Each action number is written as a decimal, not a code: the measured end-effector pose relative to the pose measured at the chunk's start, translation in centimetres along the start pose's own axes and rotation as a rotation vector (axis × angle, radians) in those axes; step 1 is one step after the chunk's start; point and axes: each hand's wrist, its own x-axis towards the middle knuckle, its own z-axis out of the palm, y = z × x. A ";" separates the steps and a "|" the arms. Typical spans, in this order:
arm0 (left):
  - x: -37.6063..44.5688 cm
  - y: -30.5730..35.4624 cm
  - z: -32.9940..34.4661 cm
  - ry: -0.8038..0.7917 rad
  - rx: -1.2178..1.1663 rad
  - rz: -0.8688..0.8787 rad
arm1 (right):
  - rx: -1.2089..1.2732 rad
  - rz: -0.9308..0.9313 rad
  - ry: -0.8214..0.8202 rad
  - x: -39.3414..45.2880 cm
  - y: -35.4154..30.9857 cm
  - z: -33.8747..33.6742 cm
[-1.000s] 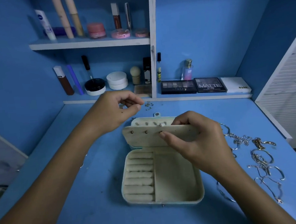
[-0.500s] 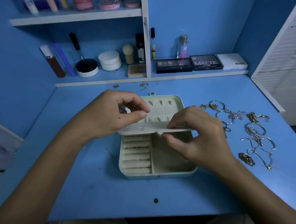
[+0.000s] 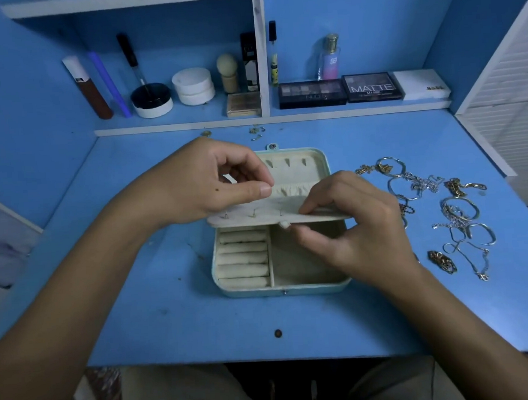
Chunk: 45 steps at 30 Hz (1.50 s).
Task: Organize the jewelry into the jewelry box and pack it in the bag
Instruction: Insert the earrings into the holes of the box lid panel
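A pale jewelry box (image 3: pixel 281 287) lies open on the blue desk, its lid (image 3: pixel 298 166) flat behind it. My right hand (image 3: pixel 355 224) pinches the cream earring flap (image 3: pixel 257 217) and holds it level over the tray; small studs stick through the flap. My left hand (image 3: pixel 199 182) hovers above the flap's left part with thumb and forefinger pinched together; whether a tiny earring is between them I cannot tell. Several gold and silver bangles and chains (image 3: pixel 444 209) lie loose to the right. A few small earrings (image 3: pixel 256 131) lie at the back of the desk. No bag is in view.
A low shelf (image 3: pixel 269 118) behind the desk carries makeup palettes (image 3: pixel 339 90), white jars (image 3: pixel 194 86), tubes and a perfume bottle (image 3: pixel 329 57). A white louvred panel (image 3: pixel 511 88) stands at the right. Blue walls close in the left side. My lap shows below the desk's front edge.
The flap has gone from upright to level over the tray. My left hand came down from the back of the desk to just above the flap. The view tilted downward.
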 end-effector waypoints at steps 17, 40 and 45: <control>0.0 0.8 -0.4 -0.172 0.031 -0.043 | 0.008 -0.001 0.009 0.0 0.0 0.0; 0.4 1.2 0.2 -0.260 0.137 0.017 | -0.021 -0.016 0.008 -0.1 -0.1 0.1; 0.2 1.4 0.3 -0.262 0.113 -0.009 | -0.024 -0.024 0.013 -0.1 -0.1 0.1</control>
